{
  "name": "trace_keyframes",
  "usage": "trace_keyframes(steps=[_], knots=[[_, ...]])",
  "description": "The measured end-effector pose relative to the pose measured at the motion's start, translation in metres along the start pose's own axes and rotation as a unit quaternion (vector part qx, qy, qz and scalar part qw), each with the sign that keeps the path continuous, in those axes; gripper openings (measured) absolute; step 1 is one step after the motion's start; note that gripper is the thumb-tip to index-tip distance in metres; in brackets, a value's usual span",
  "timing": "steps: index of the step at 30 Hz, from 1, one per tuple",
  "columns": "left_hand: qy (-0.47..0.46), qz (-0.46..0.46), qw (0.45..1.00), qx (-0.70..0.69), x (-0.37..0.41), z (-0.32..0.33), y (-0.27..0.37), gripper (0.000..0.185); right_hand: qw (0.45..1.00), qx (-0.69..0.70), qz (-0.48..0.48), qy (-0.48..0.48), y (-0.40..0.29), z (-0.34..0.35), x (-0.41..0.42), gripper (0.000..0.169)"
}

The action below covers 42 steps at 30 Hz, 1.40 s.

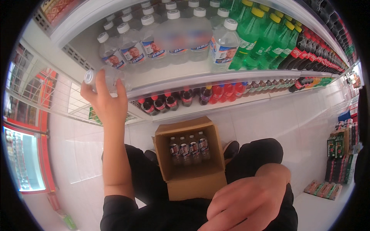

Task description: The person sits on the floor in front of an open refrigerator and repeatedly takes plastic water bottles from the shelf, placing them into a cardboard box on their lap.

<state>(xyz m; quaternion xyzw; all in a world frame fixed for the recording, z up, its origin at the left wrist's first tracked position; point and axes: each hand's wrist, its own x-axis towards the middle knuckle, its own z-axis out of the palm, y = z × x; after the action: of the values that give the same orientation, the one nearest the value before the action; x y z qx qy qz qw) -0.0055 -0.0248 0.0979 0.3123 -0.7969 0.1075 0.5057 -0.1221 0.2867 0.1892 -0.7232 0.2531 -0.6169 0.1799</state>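
My left hand [108, 99] grips a clear plastic bottle [108, 78] with a white cap, tilted over the left end of the shelf [170, 69]. Beside it, several clear white-capped bottles [133, 52] with blue labels stand in rows. My right hand [245, 199] is close to the camera above my right leg, its back facing me; its palm and fingertips are hidden. Between my legs sits an open cardboard box [196, 177], and several more clear bottles [189, 148] stand in a row inside it.
Green yellow-capped bottles [254, 40] and cola bottles [309, 55] fill the shelf's right part. A lower shelf [179, 111] holds dark and red drinks. At left are a white wire rack [57, 101] and a red-framed cooler [50, 161]. Drink packs [336, 156] stand on the floor at right.
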Motion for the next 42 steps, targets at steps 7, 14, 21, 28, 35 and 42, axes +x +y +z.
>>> trace_keyframes(steps=[7,14,21,28,35,42], knots=[[0.007,0.018,1.0,-0.023,-0.008,0.009,-0.006,0.065,0.995,-0.034,-0.024,0.087,0.011,0.013,-0.001,0.026],[0.01,-0.001,0.999,-0.032,-0.013,0.014,-0.008,0.071,0.992,-0.105,-0.017,0.065,0.009,0.005,0.005,0.023],[0.032,0.036,0.998,-0.039,-0.015,0.012,-0.015,0.075,0.998,-0.021,0.022,0.056,0.004,-0.003,0.006,0.015],[0.032,-0.025,0.999,-0.029,-0.021,0.009,-0.025,0.08,0.995,-0.011,-0.018,0.098,0.017,0.01,0.004,0.02],[0.011,-0.055,0.997,-0.047,-0.019,0.012,-0.018,0.08,0.988,-0.083,-0.021,0.129,0.011,0.017,0.007,0.02],[0.018,-0.003,0.998,-0.061,-0.012,0.005,-0.025,0.078,0.992,-0.087,-0.085,0.037,0.021,-0.013,0.002,0.016]])
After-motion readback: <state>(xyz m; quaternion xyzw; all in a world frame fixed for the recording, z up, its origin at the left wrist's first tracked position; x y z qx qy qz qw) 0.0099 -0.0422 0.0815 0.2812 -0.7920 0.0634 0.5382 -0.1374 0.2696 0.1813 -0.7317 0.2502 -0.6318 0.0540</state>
